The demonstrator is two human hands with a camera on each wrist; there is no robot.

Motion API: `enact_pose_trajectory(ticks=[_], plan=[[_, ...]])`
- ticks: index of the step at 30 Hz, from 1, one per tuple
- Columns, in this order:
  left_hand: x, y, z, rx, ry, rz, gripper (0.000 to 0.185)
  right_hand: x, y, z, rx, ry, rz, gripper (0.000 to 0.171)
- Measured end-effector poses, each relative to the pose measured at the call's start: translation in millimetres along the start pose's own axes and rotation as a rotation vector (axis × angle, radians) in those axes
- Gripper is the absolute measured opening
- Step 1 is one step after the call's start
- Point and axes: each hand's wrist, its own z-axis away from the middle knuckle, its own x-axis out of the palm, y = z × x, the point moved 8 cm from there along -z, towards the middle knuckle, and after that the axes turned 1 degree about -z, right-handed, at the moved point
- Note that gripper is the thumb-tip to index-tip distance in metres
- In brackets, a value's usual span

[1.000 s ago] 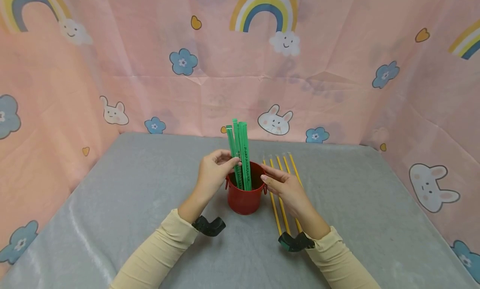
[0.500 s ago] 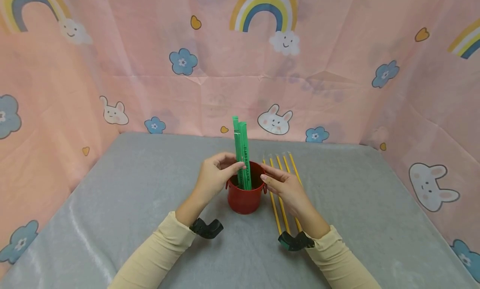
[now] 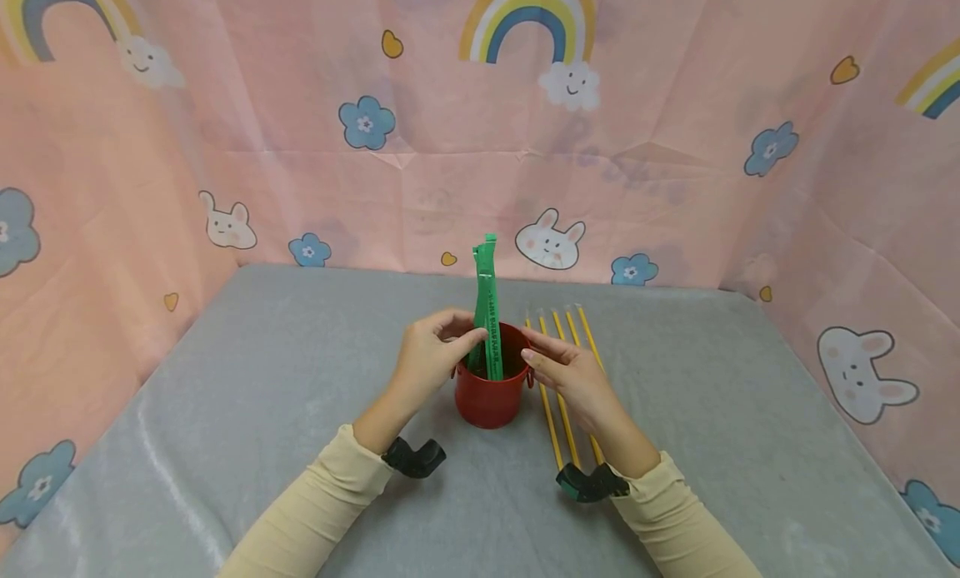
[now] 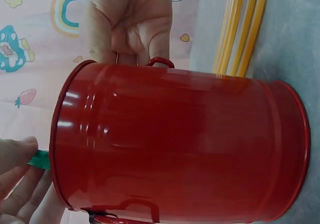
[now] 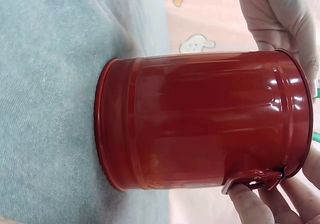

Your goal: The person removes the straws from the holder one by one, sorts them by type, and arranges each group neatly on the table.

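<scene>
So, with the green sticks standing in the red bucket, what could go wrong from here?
The green sticks overlap near their tops, so they might splay once the left grip lets go.
They rise well above the red bucket, so a sideways knock could tip it, especially without the right grip at its side.
In the head view, the right grip also overlaps the yellow sticks and may scatter them when moving away.
</scene>
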Motion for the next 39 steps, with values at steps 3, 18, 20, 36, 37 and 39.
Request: enact_pose_trajectory(ticks=[3, 18, 20, 36, 37, 39], plan=[[-0.1, 0.8, -1.3, 0.014, 0.007, -0.036, 0.017, 0, 0, 0, 0.001, -0.001, -0.001, 0.05], [4.6, 12.7, -7.8, 0.151, 0.029, -0.19, 0.028, 0, 1, 0, 0.001, -0.003, 0.003, 0.05], [5.0, 13.0, -7.9, 0.154, 0.026, -0.192, 0.029, 0, 1, 0, 0.003, -0.001, 0.005, 0.05], [-11.9, -0.1, -18.3, 0.086, 0.182, -0.103, 0.022, 0, 0, 0, -0.002, -0.009, -0.001, 0.051], [-11.5, -1.5, -19.3, 0.073, 0.183, -0.105, 0.023, 0, 0, 0, -0.002, -0.008, 0.0, 0.051], [-9.9, -2.9, -20.6, 0.053, 0.18, -0.108, 0.024, 0, 1, 0, -0.002, -0.006, -0.001, 0.051]])
